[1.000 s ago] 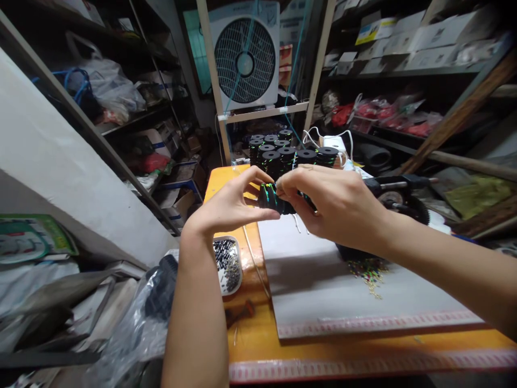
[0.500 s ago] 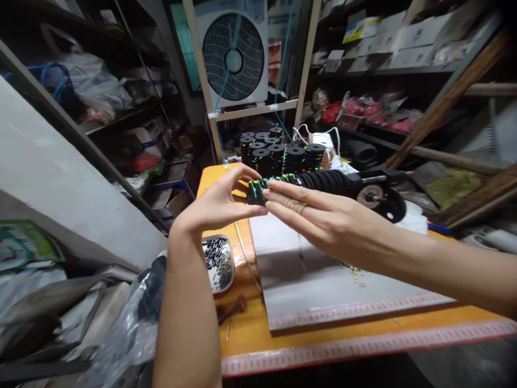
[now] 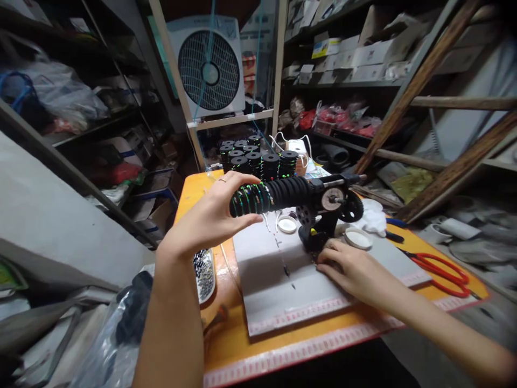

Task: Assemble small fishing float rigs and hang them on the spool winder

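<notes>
A ribbed black roll (image 3: 288, 193) wound with green line at its left end lies across a black geared winding device (image 3: 333, 199). My left hand (image 3: 228, 207) is wrapped round the roll's left end, thumb below and fingers above. Lower right, my right hand (image 3: 339, 264) rests low over the white board (image 3: 266, 302), beside the device's base, fingers bent and close together; whatever is under its fingertips is too small to make out. A thin line with small dark pieces (image 3: 286, 270) hangs or lies in front of the roll, left of my right hand.
Several black spools (image 3: 253, 157) stand behind the roll. A white tray of small parts (image 3: 205, 277) sits at left. Red-handled scissors (image 3: 444, 269) lie right, near white round lids (image 3: 358, 237). A fan (image 3: 210, 73) stands behind.
My right hand has left the roll and moved down to the board near the device's base. My left hand stays at the roll's end. The view has shifted rightward, showing the scissors and lids.
</notes>
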The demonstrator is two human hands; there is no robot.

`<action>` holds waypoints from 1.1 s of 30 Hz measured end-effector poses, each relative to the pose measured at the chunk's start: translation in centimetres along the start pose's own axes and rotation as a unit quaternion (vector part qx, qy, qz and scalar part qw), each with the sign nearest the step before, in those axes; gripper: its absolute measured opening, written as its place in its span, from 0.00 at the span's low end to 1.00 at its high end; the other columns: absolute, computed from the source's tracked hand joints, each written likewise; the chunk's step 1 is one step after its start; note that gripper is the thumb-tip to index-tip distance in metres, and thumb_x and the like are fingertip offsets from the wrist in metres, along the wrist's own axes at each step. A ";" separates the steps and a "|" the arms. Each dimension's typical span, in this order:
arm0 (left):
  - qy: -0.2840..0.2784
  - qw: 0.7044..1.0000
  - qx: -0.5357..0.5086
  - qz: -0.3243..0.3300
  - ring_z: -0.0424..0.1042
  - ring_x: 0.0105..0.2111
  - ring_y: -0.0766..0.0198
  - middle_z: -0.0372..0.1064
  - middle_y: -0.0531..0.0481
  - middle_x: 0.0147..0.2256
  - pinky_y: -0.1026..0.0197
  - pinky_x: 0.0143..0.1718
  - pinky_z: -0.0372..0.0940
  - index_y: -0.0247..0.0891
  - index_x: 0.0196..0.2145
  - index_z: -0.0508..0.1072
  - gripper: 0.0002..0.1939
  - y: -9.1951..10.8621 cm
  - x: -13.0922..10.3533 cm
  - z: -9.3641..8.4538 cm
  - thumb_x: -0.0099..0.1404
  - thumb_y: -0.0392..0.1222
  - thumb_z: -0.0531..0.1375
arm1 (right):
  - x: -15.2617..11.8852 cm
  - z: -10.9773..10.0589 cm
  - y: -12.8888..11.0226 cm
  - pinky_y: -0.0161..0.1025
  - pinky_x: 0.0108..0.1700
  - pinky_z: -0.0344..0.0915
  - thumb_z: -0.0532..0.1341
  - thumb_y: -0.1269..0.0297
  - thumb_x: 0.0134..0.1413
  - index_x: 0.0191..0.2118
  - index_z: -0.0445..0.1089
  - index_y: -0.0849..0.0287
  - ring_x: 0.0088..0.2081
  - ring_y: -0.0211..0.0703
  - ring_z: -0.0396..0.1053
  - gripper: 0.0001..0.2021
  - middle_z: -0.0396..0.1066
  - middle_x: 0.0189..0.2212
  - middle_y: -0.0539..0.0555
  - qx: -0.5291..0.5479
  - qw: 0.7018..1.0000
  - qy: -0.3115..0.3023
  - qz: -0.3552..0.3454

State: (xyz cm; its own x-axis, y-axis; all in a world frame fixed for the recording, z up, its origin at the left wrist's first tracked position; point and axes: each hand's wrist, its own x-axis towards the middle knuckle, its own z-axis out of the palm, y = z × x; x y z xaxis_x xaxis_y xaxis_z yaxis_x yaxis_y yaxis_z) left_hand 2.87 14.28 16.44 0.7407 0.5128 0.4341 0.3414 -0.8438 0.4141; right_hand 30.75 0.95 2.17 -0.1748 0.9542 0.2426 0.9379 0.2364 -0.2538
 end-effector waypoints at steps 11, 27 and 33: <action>-0.008 0.990 0.139 -0.002 0.64 0.55 0.50 0.62 0.45 0.56 0.47 0.55 0.61 0.45 0.57 0.61 0.33 0.9 0.9 1.4 0.56 0.36 0.68 | 0.5 1.1 -0.6 0.44 0.40 0.70 0.57 0.68 0.60 0.38 0.73 0.56 0.36 0.46 0.72 0.07 0.71 0.36 0.55 0.053 0.997 0.042 0.023; -0.001 0.995 0.092 0.038 0.63 0.55 0.54 0.64 0.46 0.53 0.50 0.57 0.60 0.44 0.55 0.65 0.27 -0.2 1.0 1.4 0.59 0.33 0.65 | 1.0 1.5 -0.2 0.42 0.41 0.70 0.58 0.68 0.61 0.38 0.77 0.55 0.38 0.45 0.72 0.09 0.72 0.35 0.56 0.087 0.995 0.043 -0.002; 0.001 0.996 0.080 0.034 0.65 0.53 0.56 0.64 0.45 0.52 0.52 0.56 0.60 0.41 0.55 0.65 0.27 -0.2 1.0 1.3 0.59 0.32 0.65 | 1.3 1.3 -0.7 0.42 0.40 0.70 0.57 0.69 0.61 0.37 0.73 0.58 0.36 0.45 0.72 0.06 0.71 0.34 0.56 0.100 0.994 0.052 -0.008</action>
State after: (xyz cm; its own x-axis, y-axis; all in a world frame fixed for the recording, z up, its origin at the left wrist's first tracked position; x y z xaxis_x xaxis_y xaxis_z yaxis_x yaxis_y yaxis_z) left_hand 4.27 14.72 15.79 0.7642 0.4545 0.4575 0.3796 -0.8906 0.2506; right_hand 29.52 2.25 1.45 -0.1474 0.9284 0.3412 0.8550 0.2930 -0.4280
